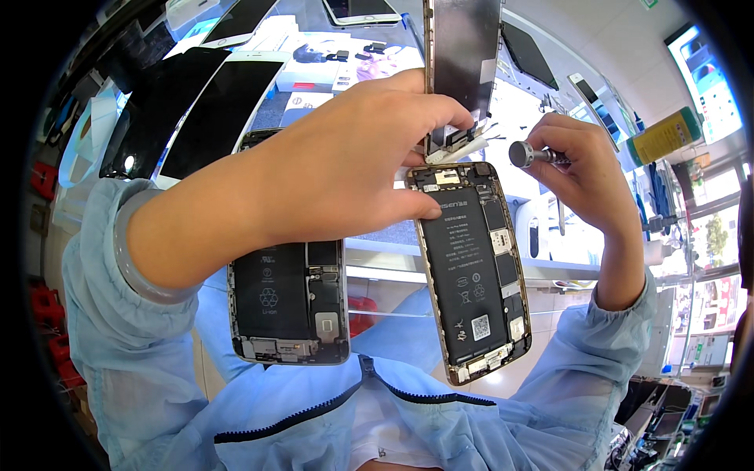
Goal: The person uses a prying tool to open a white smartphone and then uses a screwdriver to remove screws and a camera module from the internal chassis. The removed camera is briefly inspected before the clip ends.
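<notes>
An opened smartphone (452, 271) is spread out before me, its black battery and inner boards exposed. Its screen panel (465, 51) stands raised at the far end, close to the body's top edge. My left hand (369, 157) grips the phone there, fingers at the panel's lower end and thumb on the body by the battery. A small whitish strip (459, 151) shows between panel and body. To the right, my right hand (589, 173) is closed round a small screwdriver (521, 154) with a round metal cap, apart from the phone. A second opened phone (287, 306) lies partly under my left forearm.
Several phone screens, such as a white-edged one (228, 106), lie on the bench at the back left. White boxes (306, 67) are behind my left hand. A dark phone (528, 55) and a green-yellow bottle (666, 136) are at the right. The bench edge (377, 263) runs beneath my arms.
</notes>
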